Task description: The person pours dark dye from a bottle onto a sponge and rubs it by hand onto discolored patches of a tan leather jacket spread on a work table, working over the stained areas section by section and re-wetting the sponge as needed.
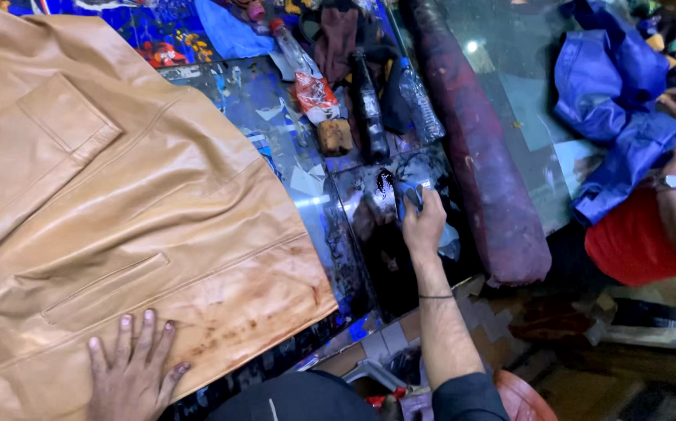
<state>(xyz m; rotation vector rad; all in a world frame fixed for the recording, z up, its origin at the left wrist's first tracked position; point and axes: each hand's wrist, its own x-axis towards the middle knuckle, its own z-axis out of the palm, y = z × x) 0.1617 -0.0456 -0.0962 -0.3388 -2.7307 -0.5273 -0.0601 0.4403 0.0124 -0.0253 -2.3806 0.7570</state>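
Note:
A tan leather jacket lies spread over the left of the worktable, with darker stains along its lower hem. My left hand rests flat on that hem, fingers apart, holding nothing. My right hand reaches over a dark glass slab smeared with black dye and grips a small blue cloth pad pressed to the slab.
Plastic bottles, a dark bottle, a red packet and a small block stand behind the slab. A dark red roll lies to the right. Another person in red handles a blue leather garment.

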